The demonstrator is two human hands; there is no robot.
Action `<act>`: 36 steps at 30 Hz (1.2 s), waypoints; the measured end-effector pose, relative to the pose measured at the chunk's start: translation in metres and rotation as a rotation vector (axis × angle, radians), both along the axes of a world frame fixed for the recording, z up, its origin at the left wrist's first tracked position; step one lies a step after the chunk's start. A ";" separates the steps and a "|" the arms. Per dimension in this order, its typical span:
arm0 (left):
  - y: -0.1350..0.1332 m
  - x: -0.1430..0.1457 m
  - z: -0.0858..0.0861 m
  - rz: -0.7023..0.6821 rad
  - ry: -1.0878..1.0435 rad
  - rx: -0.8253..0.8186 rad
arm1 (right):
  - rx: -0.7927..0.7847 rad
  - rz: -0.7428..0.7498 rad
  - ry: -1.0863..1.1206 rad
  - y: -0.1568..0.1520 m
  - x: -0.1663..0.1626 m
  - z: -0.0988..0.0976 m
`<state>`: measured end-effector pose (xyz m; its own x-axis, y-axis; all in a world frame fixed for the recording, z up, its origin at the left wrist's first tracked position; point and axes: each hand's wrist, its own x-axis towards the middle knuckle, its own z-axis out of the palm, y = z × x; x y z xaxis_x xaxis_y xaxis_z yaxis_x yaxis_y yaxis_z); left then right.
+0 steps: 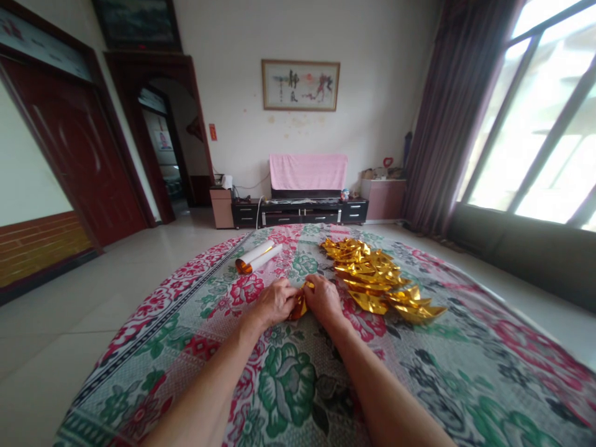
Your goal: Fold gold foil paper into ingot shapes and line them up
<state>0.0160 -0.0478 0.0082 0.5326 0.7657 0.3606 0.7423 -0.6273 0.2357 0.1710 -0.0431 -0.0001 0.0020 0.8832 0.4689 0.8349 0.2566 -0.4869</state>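
The left hand (274, 302) and right hand (325, 299) are clamping their fingers on the foil (300, 305) between them, in from the middle of the counter's (288, 388) far edge. Uneven pulling would likely be risking a tear; a stray nudge, sending the rolls (256, 256) over the left edge. Two hands are working one foil; seemingly two rolls are lying left; the gold boats (372, 273), lying right, are overlapping too much for counting.

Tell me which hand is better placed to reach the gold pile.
Probably the right hand: the pile of gold shapes lies nearer to it, on its own side. The left hand is farther away; both hands are on another gold piece.
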 end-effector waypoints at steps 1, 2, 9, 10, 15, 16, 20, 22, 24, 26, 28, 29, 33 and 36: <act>0.001 -0.001 -0.001 -0.021 0.010 0.027 | 0.007 0.002 -0.004 0.001 0.001 -0.001; 0.002 -0.001 -0.002 -0.043 0.017 0.051 | 0.013 0.008 -0.006 0.002 0.003 -0.001; 0.006 0.002 -0.005 -0.142 -0.004 0.088 | 0.004 0.087 0.033 0.004 0.016 0.000; 0.006 0.003 -0.005 -0.161 -0.012 0.085 | 0.000 0.091 0.035 0.003 0.016 0.001; 0.006 0.004 -0.004 -0.192 -0.046 0.058 | -0.014 0.083 0.033 0.002 0.016 0.003; 0.005 0.004 -0.004 -0.189 -0.046 0.052 | -0.017 0.079 0.034 0.002 0.016 0.003; 0.005 0.005 -0.003 -0.182 -0.032 0.037 | 0.000 0.066 0.046 0.003 0.017 0.000; 0.005 0.005 -0.003 -0.178 -0.030 0.040 | 0.029 0.073 0.049 0.004 0.017 -0.002; 0.005 0.006 -0.003 -0.179 -0.026 0.045 | 0.062 0.098 0.043 0.004 0.018 -0.003; 0.006 0.006 -0.003 -0.182 -0.023 0.048 | 0.086 0.127 0.037 0.004 0.019 -0.004; 0.005 0.006 -0.003 -0.185 -0.019 0.051 | 0.097 0.149 0.031 0.004 0.019 -0.004; 0.005 0.006 -0.003 -0.186 -0.017 0.052 | 0.101 0.158 0.029 0.004 0.019 -0.003; 0.005 0.005 -0.001 -0.201 -0.016 0.049 | 0.112 0.197 0.003 0.003 0.019 -0.002; 0.005 0.005 -0.001 -0.205 -0.030 0.045 | 0.096 0.209 -0.037 0.002 0.019 -0.001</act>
<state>0.0208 -0.0424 0.0068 0.6640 0.6249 0.4105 0.5909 -0.7750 0.2241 0.1896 -0.0414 -0.0011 -0.1949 0.8140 0.5472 0.7758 0.4693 -0.4217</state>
